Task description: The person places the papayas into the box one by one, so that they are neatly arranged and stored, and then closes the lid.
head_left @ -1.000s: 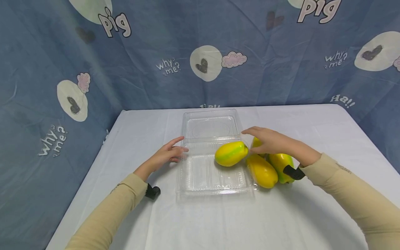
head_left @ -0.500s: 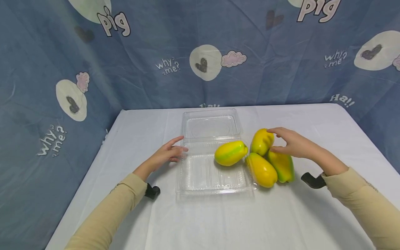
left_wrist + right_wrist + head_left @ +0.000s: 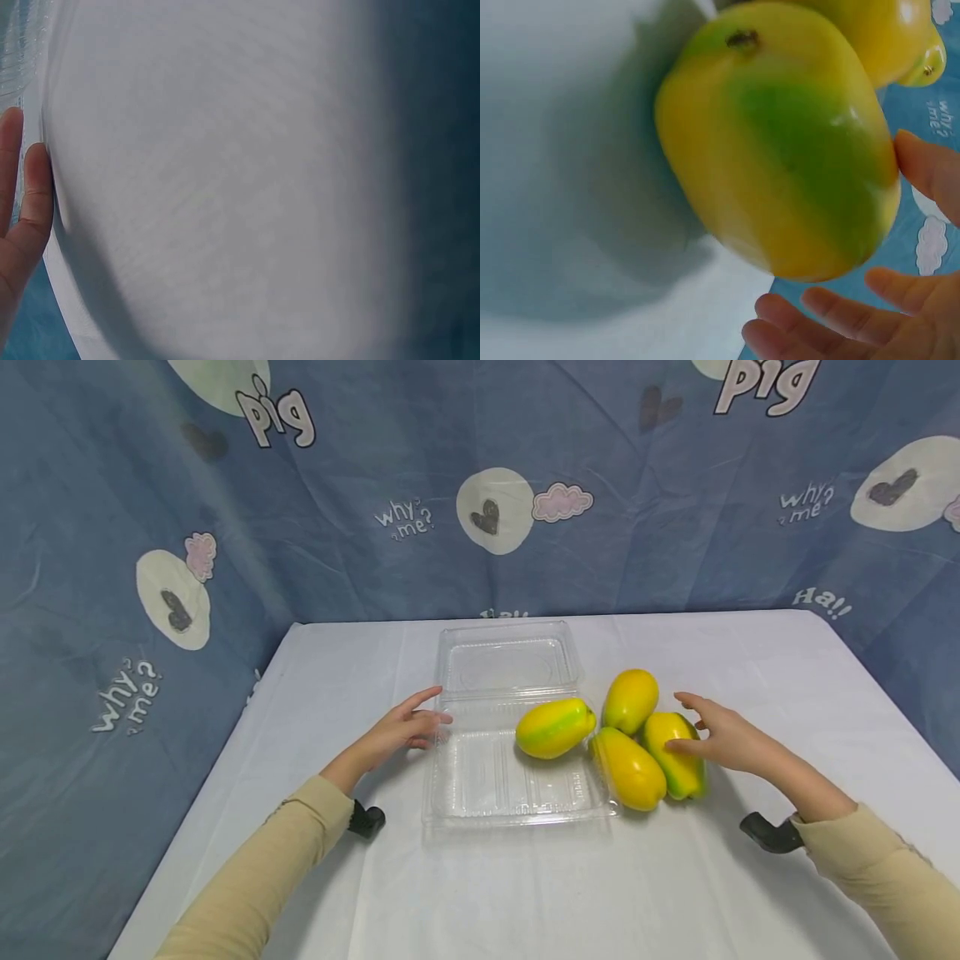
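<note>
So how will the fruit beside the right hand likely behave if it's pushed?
The yellow-green fruit is rounded and lies on its side, so it would probably roll. Its glossy skin looks slippery. The right hand is open beside it; contact is unclear.

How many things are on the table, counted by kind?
Mangoes: 4
Clear plastic box, lid open: 1
Total: 5
</note>
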Demonstrator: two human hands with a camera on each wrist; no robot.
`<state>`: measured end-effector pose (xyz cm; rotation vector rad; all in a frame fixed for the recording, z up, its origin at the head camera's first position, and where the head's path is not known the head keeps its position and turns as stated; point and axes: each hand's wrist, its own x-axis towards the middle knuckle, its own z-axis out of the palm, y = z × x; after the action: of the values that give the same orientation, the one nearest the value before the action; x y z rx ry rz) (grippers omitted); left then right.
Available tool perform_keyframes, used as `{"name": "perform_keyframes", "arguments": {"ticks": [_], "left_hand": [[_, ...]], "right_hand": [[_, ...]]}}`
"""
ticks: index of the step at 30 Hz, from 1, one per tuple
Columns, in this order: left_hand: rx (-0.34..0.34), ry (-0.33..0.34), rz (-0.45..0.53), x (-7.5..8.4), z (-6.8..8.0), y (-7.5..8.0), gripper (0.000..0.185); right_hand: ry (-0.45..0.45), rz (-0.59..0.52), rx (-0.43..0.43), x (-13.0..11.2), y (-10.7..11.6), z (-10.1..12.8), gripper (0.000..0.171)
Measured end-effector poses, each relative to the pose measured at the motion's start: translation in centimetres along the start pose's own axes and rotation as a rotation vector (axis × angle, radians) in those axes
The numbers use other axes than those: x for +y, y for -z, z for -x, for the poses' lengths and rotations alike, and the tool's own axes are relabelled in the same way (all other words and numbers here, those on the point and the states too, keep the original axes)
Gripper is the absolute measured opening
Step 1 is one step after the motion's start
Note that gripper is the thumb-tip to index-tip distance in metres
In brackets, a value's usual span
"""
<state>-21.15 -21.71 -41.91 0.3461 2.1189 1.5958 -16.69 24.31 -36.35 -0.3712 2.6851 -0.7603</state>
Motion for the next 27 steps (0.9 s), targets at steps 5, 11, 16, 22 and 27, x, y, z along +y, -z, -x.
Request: {"name": "perform_keyframes", "arguments": {"ticks": [5, 11, 16, 22, 27], "left_hand": [[-0.026, -0.062, -0.012, -0.4, 0.0, 0.2, 0.065], [-0.004, -0.008, 0.005, 0.1, 0.1, -0.1, 0.062], [0.004, 0.006, 0.004, 0.4, 0.2, -0.3, 0.061], [0.004, 0.006, 0.006, 0.0, 0.0, -0.1, 0.062], [0.002, 0.009, 0.007, 0.0, -0.1, -0.2, 0.061]], "right_hand": [[-0.069, -0.039, -0.029, 0.2, -0.5, 0.5, 0.094], [-0.136, -0.099, -0.094, 0.7, -1.1, 0.8, 0.092], [-0.167, -0.221, -0.109, 1.1, -1.4, 1.2, 0.087], [-0.19, -0.297, -0.098, 1.7, -1.7, 1.2, 0.086], [-0.21, -0.314, -0.088, 1.8, -1.7, 1.3, 0.086]]}}
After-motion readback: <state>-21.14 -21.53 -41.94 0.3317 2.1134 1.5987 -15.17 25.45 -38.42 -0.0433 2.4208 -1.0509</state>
